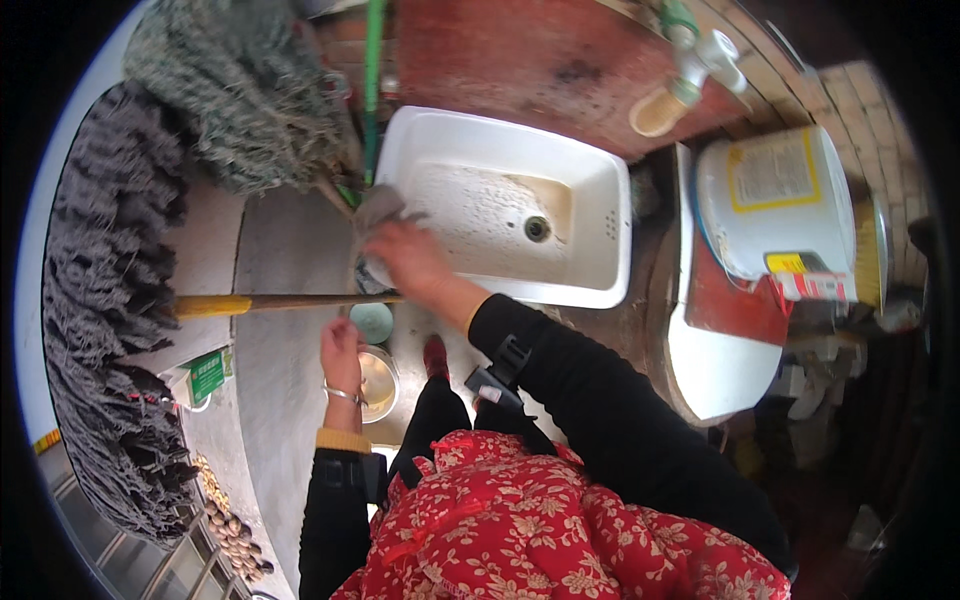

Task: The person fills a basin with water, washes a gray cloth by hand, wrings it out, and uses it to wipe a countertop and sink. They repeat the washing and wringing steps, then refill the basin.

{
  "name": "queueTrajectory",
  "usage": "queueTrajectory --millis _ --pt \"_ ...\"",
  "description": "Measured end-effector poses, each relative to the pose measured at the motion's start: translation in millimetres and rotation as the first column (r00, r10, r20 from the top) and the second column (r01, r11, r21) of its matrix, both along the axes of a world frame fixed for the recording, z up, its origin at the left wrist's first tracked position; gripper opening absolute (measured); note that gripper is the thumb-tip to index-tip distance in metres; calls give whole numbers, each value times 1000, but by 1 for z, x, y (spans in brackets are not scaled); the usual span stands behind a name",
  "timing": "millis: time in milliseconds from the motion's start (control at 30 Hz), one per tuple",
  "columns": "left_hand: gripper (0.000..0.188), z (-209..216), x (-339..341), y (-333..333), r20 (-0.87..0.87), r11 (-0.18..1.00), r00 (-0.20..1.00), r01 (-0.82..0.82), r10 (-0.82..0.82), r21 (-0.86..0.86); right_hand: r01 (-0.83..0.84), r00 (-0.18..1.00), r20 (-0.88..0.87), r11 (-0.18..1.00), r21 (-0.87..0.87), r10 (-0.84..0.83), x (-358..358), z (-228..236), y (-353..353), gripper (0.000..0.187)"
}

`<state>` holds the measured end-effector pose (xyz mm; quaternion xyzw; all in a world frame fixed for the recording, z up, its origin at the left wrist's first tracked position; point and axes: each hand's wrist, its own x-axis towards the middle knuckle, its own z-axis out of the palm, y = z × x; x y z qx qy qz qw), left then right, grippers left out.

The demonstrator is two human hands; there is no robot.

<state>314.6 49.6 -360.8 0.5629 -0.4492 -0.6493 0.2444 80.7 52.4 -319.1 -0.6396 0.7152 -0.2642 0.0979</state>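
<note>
My right hand [412, 262], smeared by motion, is at the left rim of a white sink [590, 297]. Its fingers press round a grey cloth [378, 208] that hangs over that rim. My left hand [342, 352] is lower and to the left, its fingers bunched together with nothing visible in them. Just above it runs a wooden handle [290, 301], which passes behind my right hand and ends out of clear sight. Wet residue lies on the sink floor around the drain [537, 229].
Large mop heads [115, 310] [235, 90] fill the left side. Below my left hand are a pale basin [378, 385] and a green lid-like round [371, 324]. A tap [690, 75] juts out upper right, above a white bucket [775, 200] and a curved white board [715, 365].
</note>
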Motion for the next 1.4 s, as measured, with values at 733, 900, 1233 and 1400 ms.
queueTrajectory --millis 733,900,1233,1400 --pt "44 -5 -173 -48 696 630 684 444 221 -637 711 688 -282 700 73 -669 -316 28 140 52" --pt "42 -6 -172 -47 683 597 683 443 258 -669 757 648 -463 577 306 -604 -305 0 157 54" --pt "40 -17 -170 -51 728 676 653 442 208 -590 709 703 -488 558 431 -517 -233 14 215 53" --pt "40 -20 -170 -54 703 689 696 439 145 -577 580 692 117 645 497 -712 -205 48 245 49"
